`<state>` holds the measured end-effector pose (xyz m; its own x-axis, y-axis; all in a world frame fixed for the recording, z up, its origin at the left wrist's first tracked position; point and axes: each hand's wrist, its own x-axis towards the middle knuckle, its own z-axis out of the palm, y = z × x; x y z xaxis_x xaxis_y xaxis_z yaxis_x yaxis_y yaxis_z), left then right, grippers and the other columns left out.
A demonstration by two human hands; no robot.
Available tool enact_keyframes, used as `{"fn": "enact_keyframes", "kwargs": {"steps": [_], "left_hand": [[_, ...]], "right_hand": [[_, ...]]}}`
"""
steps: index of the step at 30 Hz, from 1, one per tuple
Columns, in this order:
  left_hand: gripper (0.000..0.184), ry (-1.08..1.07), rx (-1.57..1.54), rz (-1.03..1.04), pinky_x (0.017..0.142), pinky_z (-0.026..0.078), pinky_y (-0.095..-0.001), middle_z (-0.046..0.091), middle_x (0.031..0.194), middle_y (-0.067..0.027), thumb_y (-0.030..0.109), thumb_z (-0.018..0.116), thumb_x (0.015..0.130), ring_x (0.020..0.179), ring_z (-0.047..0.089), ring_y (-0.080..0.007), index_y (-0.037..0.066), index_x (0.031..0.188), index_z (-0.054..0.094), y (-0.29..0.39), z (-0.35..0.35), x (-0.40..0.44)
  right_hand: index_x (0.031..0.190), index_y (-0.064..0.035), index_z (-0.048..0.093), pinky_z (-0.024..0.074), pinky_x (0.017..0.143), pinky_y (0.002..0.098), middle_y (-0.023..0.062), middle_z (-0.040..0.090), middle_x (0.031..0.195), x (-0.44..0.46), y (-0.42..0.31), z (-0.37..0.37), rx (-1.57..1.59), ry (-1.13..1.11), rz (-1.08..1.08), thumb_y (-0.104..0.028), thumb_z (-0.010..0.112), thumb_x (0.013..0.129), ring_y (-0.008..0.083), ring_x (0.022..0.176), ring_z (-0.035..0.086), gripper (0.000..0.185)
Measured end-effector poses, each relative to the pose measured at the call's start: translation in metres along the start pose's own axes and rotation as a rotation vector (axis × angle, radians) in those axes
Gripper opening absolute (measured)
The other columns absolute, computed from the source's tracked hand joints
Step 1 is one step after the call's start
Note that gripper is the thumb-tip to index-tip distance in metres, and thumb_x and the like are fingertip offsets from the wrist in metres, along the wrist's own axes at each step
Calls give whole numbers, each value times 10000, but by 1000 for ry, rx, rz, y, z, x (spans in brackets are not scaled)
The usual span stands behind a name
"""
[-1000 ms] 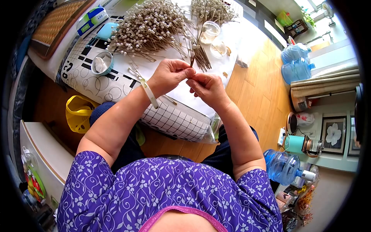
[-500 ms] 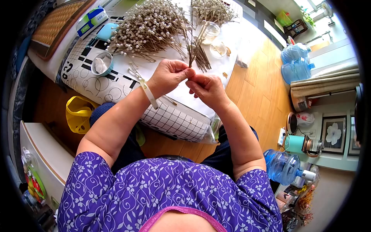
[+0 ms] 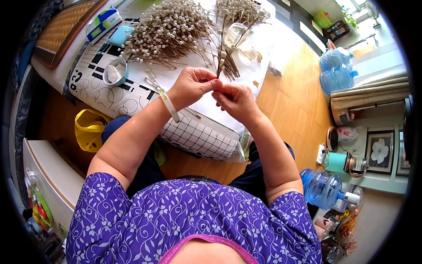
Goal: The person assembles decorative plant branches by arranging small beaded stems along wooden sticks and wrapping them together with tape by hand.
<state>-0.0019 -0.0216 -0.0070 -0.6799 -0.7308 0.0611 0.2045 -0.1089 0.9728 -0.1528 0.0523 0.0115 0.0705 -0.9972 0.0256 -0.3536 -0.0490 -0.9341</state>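
Note:
Above the white sheet on the table, my left hand (image 3: 193, 86) pinches the lower end of a thin brown branched stem (image 3: 219, 61) with small buds. My right hand (image 3: 237, 100) has its thumb and fingers closed at the same lower end, touching the left fingertips. A pale band (image 3: 169, 105) circles my left wrist, and a few white-tipped stems (image 3: 151, 81) lie beside it. Beyond the hands is a big heap of white-beaded stems (image 3: 173, 33). Short brown sticks (image 3: 231, 69) lie just behind the held stem.
A small bowl (image 3: 115, 72) with white material stands at left, near a blue box (image 3: 121, 36) and a tissue pack (image 3: 103, 23). Clear round containers (image 3: 238, 32) sit behind the sticks. A yellow basket (image 3: 90, 130) is below the table's left side; water jugs (image 3: 337, 79) stand at right.
The branched stem has turned between my fingers, and its twigs now spread wider, one leaning right over the clear container. Both hands stay in nearly the same place.

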Motion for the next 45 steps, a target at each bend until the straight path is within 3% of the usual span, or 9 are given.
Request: {"fn": "enact_keyframes", "kwargs": {"steps": [6, 15, 26, 29, 33, 35, 39, 42, 45], "left_hand": [[125, -8, -3, -15, 651, 471, -200, 630, 774, -50, 87, 627, 781, 706, 570, -83, -21, 844, 624, 1, 0, 0], [115, 41, 23, 16, 628, 464, -203, 625, 751, -47, 84, 628, 781, 684, 564, -78, -24, 821, 617, -3, 2, -1], [91, 30, -43, 26, 663, 492, -236, 624, 785, -75, 30, 581, 801, 709, 586, -117, -41, 851, 608, -12, 7, -3], [90, 114, 141, 76, 591, 466, -204, 608, 707, -59, 22, 578, 792, 639, 552, -83, -55, 834, 600, -14, 10, -3], [72, 113, 238, 65, 595, 461, -207, 593, 717, -41, 26, 564, 809, 628, 535, -82, -41, 827, 581, -8, 14, -5], [67, 128, 173, 5, 571, 447, -204, 573, 697, -30, 34, 548, 819, 608, 516, -78, -30, 820, 567, -9, 15, -4], [77, 111, 102, -56, 571, 438, -196, 571, 697, -33, 51, 544, 825, 609, 514, -80, -23, 823, 563, -7, 17, -4], [87, 65, 52, -59, 578, 432, -196, 570, 693, -34, 65, 545, 827, 606, 513, -85, -20, 822, 564, -5, 17, -7], [107, 62, -21, -69, 588, 438, -212, 578, 700, -43, 81, 560, 824, 615, 523, -93, -24, 832, 580, -2, 15, -6]], "right_hand": [[758, 7, 604, 415, 483, 242, 87, 539, 538, 1, 1, 2, -9, 15, -124, -71, 538, 752, 87, 480, 506, 103], [734, 16, 603, 407, 470, 219, 29, 540, 539, -1, -2, -7, -34, -33, 7, -118, 551, 792, 69, 497, 503, 155], [724, 11, 595, 412, 463, 240, 52, 562, 553, -1, 8, -3, 160, 20, -9, -121, 552, 791, 84, 492, 521, 154], [732, -9, 605, 417, 482, 283, 93, 554, 556, 1, 1, -12, -209, -33, -52, -147, 536, 793, 137, 484, 529, 166], [734, -16, 609, 416, 496, 284, 107, 551, 559, 3, 5, -10, -213, -27, -45, -163, 539, 786, 177, 487, 522, 170], [707, 7, 580, 387, 451, 212, 22, 529, 543, 5, 7, -11, -141, -77, -43, -148, 544, 820, 60, 482, 468, 195], [728, -13, 604, 386, 469, 262, 73, 539, 553, 0, -4, -12, -213, -21, -169, -159, 547, 794, 122, 484, 478, 171], [707, -2, 576, 326, 446, 186, -32, 494, 588, -13, -28, -22, 325, -135, -65, -145, 517, 834, 31, 501, 409, 200], [692, -6, 559, 317, 468, 176, -33, 483, 584, -3, -11, -32, 377, 29, 15, -139, 500, 843, 24, 523, 393, 209]]}}
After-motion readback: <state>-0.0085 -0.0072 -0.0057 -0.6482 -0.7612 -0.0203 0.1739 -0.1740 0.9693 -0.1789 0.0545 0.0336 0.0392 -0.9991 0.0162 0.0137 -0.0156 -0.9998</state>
